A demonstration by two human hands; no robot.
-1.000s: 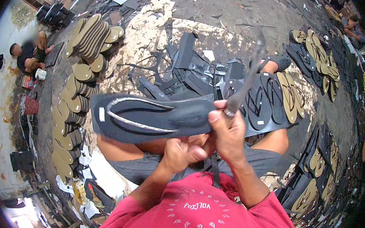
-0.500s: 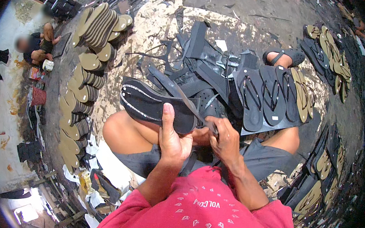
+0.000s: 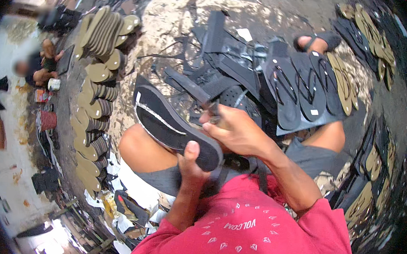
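My left hand (image 3: 191, 166) grips a black sandal sole (image 3: 166, 119) by its near end, thumb on the top face. The sole has a layered edge and a white curved line running along its top. My right hand (image 3: 234, 127) is closed just above the sole's right edge. Between its fingers is a small dark object, blurred and mostly hidden. Beyond it, a black rubber strip (image 3: 185, 83) reaches toward a heap of black rubber offcuts (image 3: 231, 72).
Finished black flip-flops (image 3: 307, 90) lie in a row by my right knee, tan ones (image 3: 343, 85) beside them. Stacked olive soles (image 3: 95, 99) line the left. More flip-flops (image 3: 376, 30) lie at far right. Another person (image 3: 41, 66) sits at far left.
The sole has tilted, its near end swinging down and right. My right hand has moved up and left, from beside the sole's near end to its right edge.
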